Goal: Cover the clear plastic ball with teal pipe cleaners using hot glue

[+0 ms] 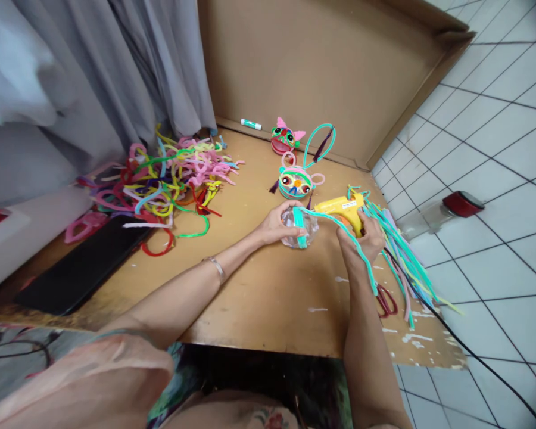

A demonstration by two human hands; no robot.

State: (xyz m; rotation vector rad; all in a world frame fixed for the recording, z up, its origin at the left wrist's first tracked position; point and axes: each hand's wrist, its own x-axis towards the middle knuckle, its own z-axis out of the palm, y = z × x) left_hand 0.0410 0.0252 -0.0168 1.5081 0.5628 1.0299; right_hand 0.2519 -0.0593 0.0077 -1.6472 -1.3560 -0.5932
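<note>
The left hand [273, 226], at the middle of the tabletop [259, 298], is curled round the left side of a clear round piece [311, 237], thumb and fingers gripping it; a teal fuzzy strip [299, 223] stands upright across the front of this piece, and a long teal stem [362, 253] runs from its top to the right, draping over the right wrist; the right hand [368, 238] is wrapped round the handle of a yellow glue gun [339, 206], whose nozzle points left, close to the clear piece, though I cannot tell whether they touch.

Just beyond sits a round animal face [296, 182] with pink looped ears; farther off is a second face [284, 139] with pink pointed ears, near a green-and-white tube [251, 124]; at the left lies a tangled heap of coloured stems [183, 170], with a black flat object [87, 268] on its near side; at the right lie a bundle of straight stems [411, 262] and red-handled scissors [387, 301], the latter partly behind the right forearm.
</note>
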